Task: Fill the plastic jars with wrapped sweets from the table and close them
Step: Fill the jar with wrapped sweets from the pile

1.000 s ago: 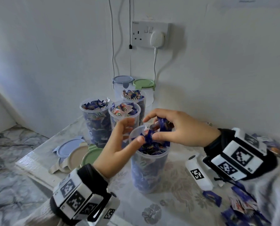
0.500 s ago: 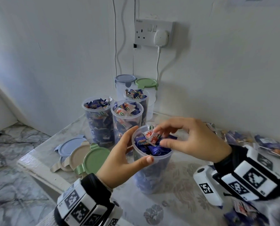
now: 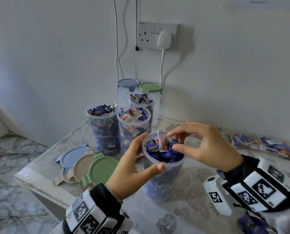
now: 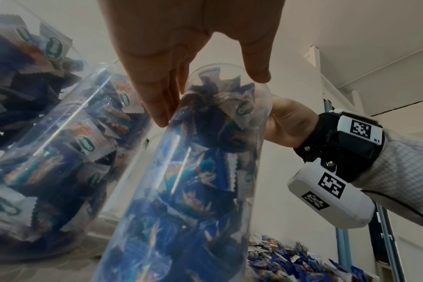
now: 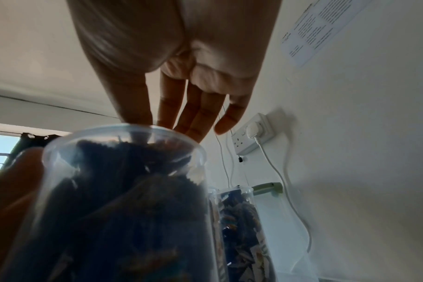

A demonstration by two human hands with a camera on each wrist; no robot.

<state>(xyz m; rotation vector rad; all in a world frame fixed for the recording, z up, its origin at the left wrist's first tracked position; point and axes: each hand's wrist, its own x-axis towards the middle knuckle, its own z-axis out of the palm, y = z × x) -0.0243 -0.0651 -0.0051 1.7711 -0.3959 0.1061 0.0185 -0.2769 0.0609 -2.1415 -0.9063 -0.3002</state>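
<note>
Left grip [image 3: 132,168] curls around the open jar [image 3: 164,179] on the tabletop [image 3: 191,200], thumb at its rim; right grip [image 3: 206,147] hovers over the sweets [image 3: 162,154], fingers loosely spread, holding nothing.

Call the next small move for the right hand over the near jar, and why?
Probably lift the right hand clear and reach for the loose green lid. The near jar, steadied by the left hand, looks filled almost to its rim with sweets, and the right hand's fingers seem to hold nothing. Three other filled jars also stand open.
</note>
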